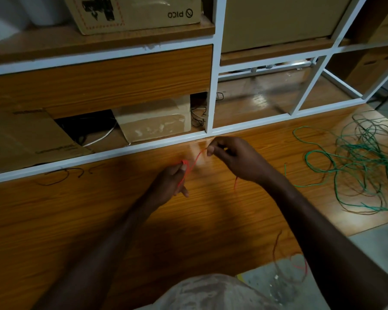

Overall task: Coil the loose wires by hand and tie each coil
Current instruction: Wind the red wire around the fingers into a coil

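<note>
Red wire [194, 163] is running taut between the two hands near the middle of the head view, just above the wooden table [99, 220]. At about 7 o'clock from that span, the left hand [173, 184] is pinching a small loop of it between thumb and forefinger, the other fingers curled loosely beneath, seemingly to anchor the start of a coil. At 2 o'clock from it, the right hand [229, 157] is clamping the wire between thumb and fingertips and is drawing it tight, likely so the next turn lies neatly; a free end is hanging below that wrist. More red wire is trailing off the table edge at 5 o'clock, still to be gathered, I judge. Over at 3 o'clock the green wire [356, 166] is lying in a loose tangle, well apart, apparently waiting its turn. Short black wire pieces [61, 175] are sitting at 9 o'clock, beside the white shelf frame [99, 153].
</note>
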